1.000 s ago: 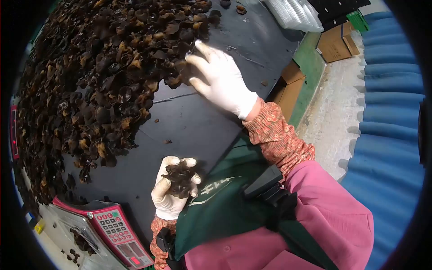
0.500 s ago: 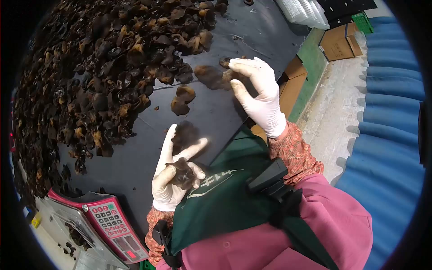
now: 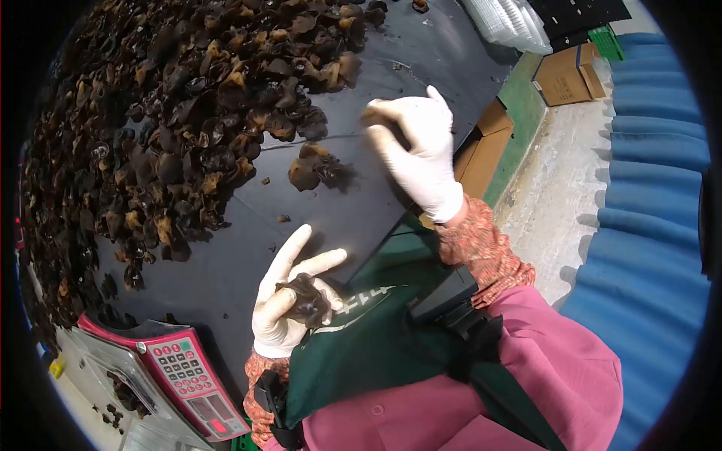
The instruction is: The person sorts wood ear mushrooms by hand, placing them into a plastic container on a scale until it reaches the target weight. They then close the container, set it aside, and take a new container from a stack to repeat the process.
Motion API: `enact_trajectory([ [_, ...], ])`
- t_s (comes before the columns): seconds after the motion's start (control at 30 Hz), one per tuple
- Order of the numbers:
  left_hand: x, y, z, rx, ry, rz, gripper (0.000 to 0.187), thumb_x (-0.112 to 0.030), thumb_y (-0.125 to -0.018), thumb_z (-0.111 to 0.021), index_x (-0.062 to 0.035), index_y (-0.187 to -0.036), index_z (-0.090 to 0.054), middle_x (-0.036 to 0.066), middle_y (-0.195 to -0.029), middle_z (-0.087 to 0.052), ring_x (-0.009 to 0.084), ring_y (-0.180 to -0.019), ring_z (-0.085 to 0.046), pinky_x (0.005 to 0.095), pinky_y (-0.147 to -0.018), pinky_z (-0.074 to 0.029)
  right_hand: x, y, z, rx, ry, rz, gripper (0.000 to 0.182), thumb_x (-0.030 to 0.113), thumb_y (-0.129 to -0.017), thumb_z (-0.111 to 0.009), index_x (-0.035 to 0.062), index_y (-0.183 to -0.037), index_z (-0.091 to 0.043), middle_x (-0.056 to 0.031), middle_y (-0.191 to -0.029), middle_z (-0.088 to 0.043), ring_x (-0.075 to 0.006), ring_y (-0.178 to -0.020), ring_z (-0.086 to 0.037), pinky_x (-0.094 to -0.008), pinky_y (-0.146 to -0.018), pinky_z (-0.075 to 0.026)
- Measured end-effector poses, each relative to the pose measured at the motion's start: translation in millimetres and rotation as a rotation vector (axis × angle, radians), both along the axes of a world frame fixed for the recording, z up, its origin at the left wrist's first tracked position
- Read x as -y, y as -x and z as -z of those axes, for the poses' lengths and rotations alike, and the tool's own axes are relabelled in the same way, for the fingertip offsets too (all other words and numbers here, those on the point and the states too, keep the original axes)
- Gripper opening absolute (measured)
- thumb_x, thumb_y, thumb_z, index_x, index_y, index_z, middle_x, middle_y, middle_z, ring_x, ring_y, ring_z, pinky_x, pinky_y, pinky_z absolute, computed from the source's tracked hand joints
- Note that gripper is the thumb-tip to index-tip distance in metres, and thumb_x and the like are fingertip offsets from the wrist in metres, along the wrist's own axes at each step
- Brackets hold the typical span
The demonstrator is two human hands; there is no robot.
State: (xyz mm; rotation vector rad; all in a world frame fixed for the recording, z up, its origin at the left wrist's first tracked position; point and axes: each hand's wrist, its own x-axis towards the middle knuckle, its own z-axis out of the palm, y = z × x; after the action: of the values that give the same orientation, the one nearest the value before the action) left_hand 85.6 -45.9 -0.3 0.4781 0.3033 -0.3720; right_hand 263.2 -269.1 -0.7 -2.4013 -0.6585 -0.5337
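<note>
My left hand (image 3: 282, 312), in a white glove, keeps a dark wood ear mushroom (image 3: 307, 301) gripped against the palm, with the index and middle fingers stretched out. Further up and to the right, my gloved right hand (image 3: 421, 146) is over the dark tabletop, thumb and index finger apart, with nothing visible between them. Its fingertips are slightly blurred. Between the hands and the pile, loose brown wood ear pieces (image 3: 307, 171) lie together, the right part smeared by motion. A large heap of wood ears (image 3: 173, 143) covers the table's left side.
A red-framed scale (image 3: 184, 368) with a keypad stands at lower left. Stacked clear plastic trays (image 3: 511, 26) are at the top. An open cardboard box (image 3: 481, 154) sits beyond the table edge, another carton (image 3: 568, 75) on the floor. A blue curtain (image 3: 647, 195) hangs at right.
The blurred dark piece by my left fingertips is gone from there. The pieces near my right fingertips are gone too, and a blurred piece now shows beside the loose one. My right hand shifted slightly left.
</note>
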Motion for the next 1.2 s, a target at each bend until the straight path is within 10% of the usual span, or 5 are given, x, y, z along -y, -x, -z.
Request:
enact_trajectory([
  [0.13, 6, -7, 0, 0.006, 0.067, 0.035, 0.099, -0.027, -0.087, -0.07, -0.0021, -0.161, -0.009, 0.037, -0.147, -0.043, 0.0336, -0.091, -0.073, 0.0308, -0.057, -0.061, -1, 24, -21, -0.324, -0.52, 0.045, 0.03, 0.007, -0.085, -0.073, 0.0045, -0.115, -0.07, -0.0084, -0.099, -0.071, -0.0266, -0.085, -0.064, -0.0386, -0.088, -0.049],
  [0.27, 7, -4, 2, 0.043, 0.085, 0.046, 0.101, -0.023, -0.085, -0.071, -0.014, -0.164, -0.008, 0.031, -0.15, -0.042, 0.045, -0.109, -0.067, 0.0358, -0.059, -0.063, -18, 59, -49, -0.276, -0.107, -0.587, 0.033, 0.014, -0.084, -0.075, 0.0108, -0.116, -0.069, -0.006, -0.106, -0.069, -0.0255, -0.103, -0.064, -0.0522, -0.104, -0.042],
  [0.7, -6, 21, 22, 0.055, 0.082, -0.171, 0.023, -0.037, -0.102, -0.059, -0.0142, -0.101, -0.058, 0.008, -0.092, -0.057, 0.0236, -0.076, -0.058, 0.0285, -0.047, -0.047, -43, 24, 5, -0.054, 0.434, -0.112, 0.041, 0.036, -0.088, -0.067, 0.0186, -0.125, -0.066, -0.013, -0.147, -0.052, -0.0375, -0.147, -0.034, -0.0736, -0.115, -0.013],
  [0.87, -4, 16, 22, -0.021, 0.051, -0.17, 0.015, -0.028, -0.1, -0.063, -0.0151, -0.107, -0.06, 0.005, -0.088, -0.057, 0.0226, -0.077, -0.057, 0.0303, -0.052, -0.05, 46, 24, 4, -0.009, 0.401, 0.106, 0.031, 0.019, -0.083, -0.072, 0.014, -0.114, -0.069, -0.0092, -0.124, -0.063, -0.033, -0.126, -0.054, -0.0494, -0.11, -0.04],
  [1.2, -4, 12, 20, 0.066, 0.214, -0.091, 0.028, -0.022, -0.097, -0.06, -0.0074, -0.12, -0.06, 0.009, -0.09, -0.061, 0.0275, -0.086, -0.061, 0.0346, -0.058, -0.054, 28, -15, -35, 0.049, 0.305, 0.051, 0.044, 0.029, -0.086, -0.072, 0.0105, -0.125, -0.066, -0.0165, -0.138, -0.057, -0.0326, -0.128, -0.053, -0.054, -0.113, -0.035],
])
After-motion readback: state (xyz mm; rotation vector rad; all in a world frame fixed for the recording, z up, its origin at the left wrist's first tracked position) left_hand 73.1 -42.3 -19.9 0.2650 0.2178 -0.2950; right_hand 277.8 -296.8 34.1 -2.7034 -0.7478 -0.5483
